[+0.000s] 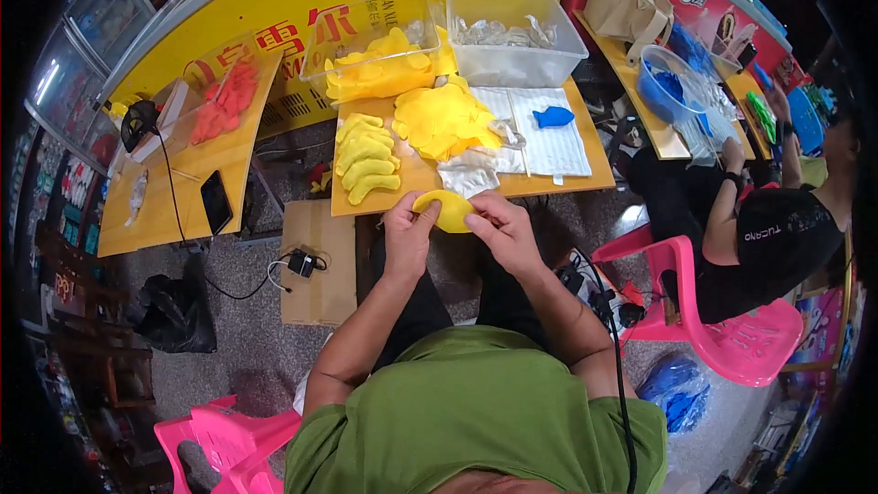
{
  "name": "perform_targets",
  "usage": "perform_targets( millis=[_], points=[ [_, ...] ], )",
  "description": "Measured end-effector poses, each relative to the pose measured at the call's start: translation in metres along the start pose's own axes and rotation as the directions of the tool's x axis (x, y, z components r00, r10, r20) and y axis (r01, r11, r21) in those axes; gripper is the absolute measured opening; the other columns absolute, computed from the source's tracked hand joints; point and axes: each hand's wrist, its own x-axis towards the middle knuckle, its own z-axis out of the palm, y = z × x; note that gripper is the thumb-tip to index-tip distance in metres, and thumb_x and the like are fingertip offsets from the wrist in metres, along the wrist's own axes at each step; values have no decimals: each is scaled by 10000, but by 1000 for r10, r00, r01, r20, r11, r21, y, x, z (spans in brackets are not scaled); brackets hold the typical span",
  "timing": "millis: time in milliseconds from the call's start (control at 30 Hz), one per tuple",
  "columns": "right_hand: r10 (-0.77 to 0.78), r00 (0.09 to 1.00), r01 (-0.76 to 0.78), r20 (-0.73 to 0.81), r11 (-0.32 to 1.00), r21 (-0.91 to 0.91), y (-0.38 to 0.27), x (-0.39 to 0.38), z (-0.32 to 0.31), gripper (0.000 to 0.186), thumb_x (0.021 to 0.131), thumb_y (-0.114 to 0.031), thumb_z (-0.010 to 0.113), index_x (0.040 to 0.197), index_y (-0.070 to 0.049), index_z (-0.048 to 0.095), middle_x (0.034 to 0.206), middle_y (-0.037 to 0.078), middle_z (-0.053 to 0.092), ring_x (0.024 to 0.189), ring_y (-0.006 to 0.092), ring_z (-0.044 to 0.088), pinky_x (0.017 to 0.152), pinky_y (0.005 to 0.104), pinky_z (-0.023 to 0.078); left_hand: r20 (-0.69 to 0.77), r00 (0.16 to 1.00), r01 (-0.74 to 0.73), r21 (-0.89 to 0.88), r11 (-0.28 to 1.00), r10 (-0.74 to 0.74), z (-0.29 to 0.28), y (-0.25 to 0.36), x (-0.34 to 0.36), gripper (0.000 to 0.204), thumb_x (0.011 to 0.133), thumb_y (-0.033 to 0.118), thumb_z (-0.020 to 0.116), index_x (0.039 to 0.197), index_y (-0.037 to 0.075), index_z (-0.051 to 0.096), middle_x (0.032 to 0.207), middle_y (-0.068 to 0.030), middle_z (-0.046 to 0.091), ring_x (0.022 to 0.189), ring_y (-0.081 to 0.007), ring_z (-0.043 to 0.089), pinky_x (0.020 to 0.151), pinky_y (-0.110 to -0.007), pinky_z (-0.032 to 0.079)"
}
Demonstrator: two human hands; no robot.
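Observation:
Between my two hands, just off the table's front edge, is a flat yellow rounded fabric piece (445,211). My left hand (411,230) pinches its left side and my right hand (505,230) pinches its right side. Beyond it on the table lies a heap of flat yellow fabric pieces (446,121). To the left, several plump yellow banana-shaped pieces (369,167) are lined up. White crumpled stuffing (470,176) sits at the table edge near my right hand. A blue fish-shaped piece (552,117) rests on a white cloth (565,152), beside a thin stick (520,142).
At the back of the wooden table (572,182) stand a clear bin of yellow pieces (366,59) and a clear bin of whitish material (517,57). A side table at left holds a phone (216,201). Another person (768,238) sits at right near a pink chair (681,284).

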Motion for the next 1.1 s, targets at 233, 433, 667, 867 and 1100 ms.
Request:
perform_targets(
  millis=[233,433,667,867,1100],
  points=[
    [181,983,-176,-20,974,143,14,-36,8,125,758,-31,705,680,-11,609,625,-23,555,573,30,473,505,203,368,-164,985,-6,238,971,46,-14,1,-50,174,874,93,601,1029,59,531,819,16,534,705,-62,513,602,-185,408],
    [11,999,0,33,951,-310,27,-99,35,140,673,-36,707,688,3,573,636,102,528,608,225,539,544,329,414,-19,981,190,270,944,-192,-12,-17,-116,169,831,118,681,819,62,522,705,47,503,624,-20,453,540,-179,372],
    [151,944,-124,292,986,-110,10,-127,25,93,790,-47,642,758,22,589,676,84,552,639,166,529,577,301,414,29,947,314,141,939,-321,-33,-21,-143,156,832,150,687,808,60,562,695,9,564,567,-45,499,494,-187,409],
    [329,925,-340,189,940,28,25,-141,28,108,818,-62,646,763,25,615,673,-6,580,614,48,493,538,226,396,-28,956,292,179,939,-292,-25,-23,-152,156,835,136,683,793,58,555,683,7,557,556,-43,486,481,-188,394],
    [375,925,-380,63,915,136,37,-151,32,79,797,-43,655,771,20,614,683,6,600,607,63,520,531,229,404,69,997,-23,672,740,-32,-25,-21,-158,155,752,48,667,762,18,515,635,-52,553,565,-125,543,509,-280,424]
  ],
)
